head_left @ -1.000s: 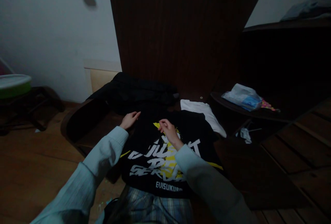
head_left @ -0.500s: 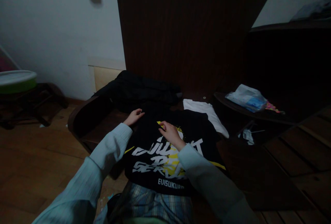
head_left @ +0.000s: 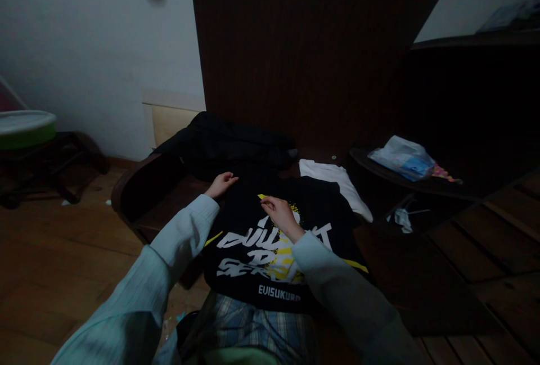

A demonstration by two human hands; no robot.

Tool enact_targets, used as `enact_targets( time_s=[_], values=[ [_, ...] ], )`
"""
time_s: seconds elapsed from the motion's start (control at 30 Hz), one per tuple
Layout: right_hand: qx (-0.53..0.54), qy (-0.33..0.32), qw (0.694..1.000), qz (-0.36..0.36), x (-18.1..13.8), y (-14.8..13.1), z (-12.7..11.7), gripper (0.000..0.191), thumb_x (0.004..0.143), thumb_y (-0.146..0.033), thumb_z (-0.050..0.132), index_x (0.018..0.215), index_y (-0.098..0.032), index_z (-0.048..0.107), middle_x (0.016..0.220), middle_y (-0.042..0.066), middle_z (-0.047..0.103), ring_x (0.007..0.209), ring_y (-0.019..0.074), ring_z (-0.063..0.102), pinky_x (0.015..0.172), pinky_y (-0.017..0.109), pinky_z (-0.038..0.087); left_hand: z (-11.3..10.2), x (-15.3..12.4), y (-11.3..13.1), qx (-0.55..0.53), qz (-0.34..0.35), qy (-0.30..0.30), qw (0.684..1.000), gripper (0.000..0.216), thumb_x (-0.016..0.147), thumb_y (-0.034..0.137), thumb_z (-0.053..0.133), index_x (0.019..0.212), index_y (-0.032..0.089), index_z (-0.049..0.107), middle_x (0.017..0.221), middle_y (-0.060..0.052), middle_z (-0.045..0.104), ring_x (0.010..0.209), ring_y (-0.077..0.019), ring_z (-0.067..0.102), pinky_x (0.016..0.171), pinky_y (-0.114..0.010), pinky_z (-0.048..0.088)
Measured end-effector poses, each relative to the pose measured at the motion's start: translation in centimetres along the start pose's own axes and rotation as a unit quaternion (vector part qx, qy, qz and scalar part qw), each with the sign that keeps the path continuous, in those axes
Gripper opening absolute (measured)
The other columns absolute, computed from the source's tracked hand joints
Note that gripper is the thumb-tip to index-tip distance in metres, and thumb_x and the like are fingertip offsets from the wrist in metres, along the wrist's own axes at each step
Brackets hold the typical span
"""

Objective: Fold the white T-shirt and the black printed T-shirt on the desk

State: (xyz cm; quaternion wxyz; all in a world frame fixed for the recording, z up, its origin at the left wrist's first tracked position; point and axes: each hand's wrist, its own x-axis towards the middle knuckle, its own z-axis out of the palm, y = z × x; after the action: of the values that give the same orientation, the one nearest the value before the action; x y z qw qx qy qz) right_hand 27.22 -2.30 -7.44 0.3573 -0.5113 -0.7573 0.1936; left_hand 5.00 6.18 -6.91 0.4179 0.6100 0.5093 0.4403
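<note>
A black T-shirt (head_left: pixel 236 275) with large white and yellow lettering lies spread across the bench in front of me, its lower part by my lap. My left hand (head_left: pixel 220 184) is at the shirt's far left edge, fingertips pinched on the dark cloth. Over the upper middle of the print, my right hand (head_left: pixel 282 216) is closed with thumb and fingers together on the fabric, beside a yellow patch of the print. The dark cloth hides the exact grip of both hands.
A dark garment (head_left: pixel 236 143) lies behind the shirt on the wooden bench (head_left: pixel 130 185). White folded cloth (head_left: pixel 333 179) rests at the back right. A plastic bag (head_left: pixel 403 158) sits on the side shelf (head_left: pixel 447 190). At far left, a green-and-white basin (head_left: pixel 27 129) stands on a stool.
My left fingertips have drawn closer together at the shirt's edge. My right hand stays almost in place on the print. The view has shifted slightly.
</note>
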Motion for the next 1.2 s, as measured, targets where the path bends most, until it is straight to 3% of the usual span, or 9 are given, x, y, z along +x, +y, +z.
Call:
enact_targets(
  time_s=[0.27,0.43,0.57,0.7,0.83,0.97,1.1,1.2],
  values=[
    [0.014,0.014,1.000,0.010,0.1,0.3,0.2,0.018,0.074,-0.025,0.049,0.080,-0.020,0.066,0.056,-0.003,0.051,0.053,0.0109,0.047,0.052,0.021,0.033,-1.4,-0.6,0.1,0.064,0.021,-0.009,0.998,0.045,0.053,0.049,0.061,0.083,0.017,0.049,0.054,0.007,0.046,0.052,-0.0098,0.044,0.051,-0.022,0.035],
    [0.019,0.011,1.000,0.009,0.1,0.5,0.3,0.019,0.075,-0.021,0.048,0.080,-0.019,0.066,0.059,-0.002,0.053,0.055,0.0110,0.049,0.054,0.021,0.034,-1.5,-1.8,0.6,0.149,0.050,0.014,0.988,0.028,0.061,0.044,0.055,0.065,0.019,0.043,0.052,0.007,0.042,0.051,-0.0095,0.041,0.050,-0.022,0.033],
    [0.005,0.011,1.000,0.002,0.1,0.6,0.3,0.019,0.075,-0.020,0.048,0.080,-0.019,0.066,0.063,-0.001,0.057,0.058,0.0118,0.051,0.056,0.021,0.035,-1.9,-5.0,1.9,0.266,0.067,0.003,0.962,0.030,0.069,0.042,0.050,0.053,0.019,0.038,0.049,0.006,0.039,0.049,-0.0094,0.037,0.048,-0.022,0.030],
    [-0.011,0.011,1.000,-0.001,0.1,0.5,0.4,0.018,0.076,-0.021,0.048,0.078,-0.021,0.066,0.067,0.000,0.061,0.060,0.0125,0.053,0.057,0.022,0.036,-1.9,-10.9,3.4,0.293,0.116,-0.008,0.949,0.032,0.075,0.047,0.046,0.059,0.018,0.044,0.056,0.003,0.047,0.055,-0.0115,0.045,0.054,-0.024,0.038],
    [-0.020,0.013,1.000,-0.007,0.1,0.3,0.3,0.019,0.079,-0.026,0.048,0.078,-0.021,0.067,0.070,0.001,0.063,0.063,0.0136,0.054,0.059,0.023,0.036,-1.6,-15.8,3.7,0.318,0.175,-0.024,0.932,0.030,0.074,0.046,0.052,0.087,0.019,0.056,0.093,-0.005,0.059,0.090,-0.0197,0.054,0.081,-0.032,0.043],
    [-0.006,0.014,1.000,0.000,0.1,0.4,0.3,0.020,0.079,-0.028,0.048,0.078,-0.021,0.067,0.069,0.001,0.062,0.063,0.0136,0.054,0.059,0.023,0.037,-1.0,-17.2,2.5,0.365,0.187,-0.004,0.912,0.035,0.073,0.039,0.054,0.103,0.021,0.053,0.109,-0.007,0.055,0.103,-0.0217,0.051,0.089,-0.034,0.042],
    [0.020,0.017,1.000,0.006,0.2,0.7,0.5,0.017,0.076,-0.024,0.050,0.079,-0.020,0.066,0.064,0.000,0.059,0.059,0.0122,0.052,0.056,0.022,0.037,-0.5,-17.2,1.7,0.386,0.200,0.043,0.900,0.025,0.077,0.028,0.045,0.100,0.021,0.054,0.102,-0.006,0.057,0.097,-0.0196,0.053,0.084,-0.032,0.045],
    [0.053,0.020,0.998,0.006,0.3,0.7,0.6,0.016,0.074,-0.023,0.052,0.078,-0.019,0.066,0.061,-0.001,0.058,0.056,0.0114,0.051,0.055,0.021,0.037,-0.3,-17.4,1.8,0.392,0.199,0.061,0.896,0.024,0.078,0.029,0.044,0.098,0.022,0.055,0.094,-0.005,0.057,0.089,-0.0189,0.055,0.078,-0.030,0.047]
  ],
)
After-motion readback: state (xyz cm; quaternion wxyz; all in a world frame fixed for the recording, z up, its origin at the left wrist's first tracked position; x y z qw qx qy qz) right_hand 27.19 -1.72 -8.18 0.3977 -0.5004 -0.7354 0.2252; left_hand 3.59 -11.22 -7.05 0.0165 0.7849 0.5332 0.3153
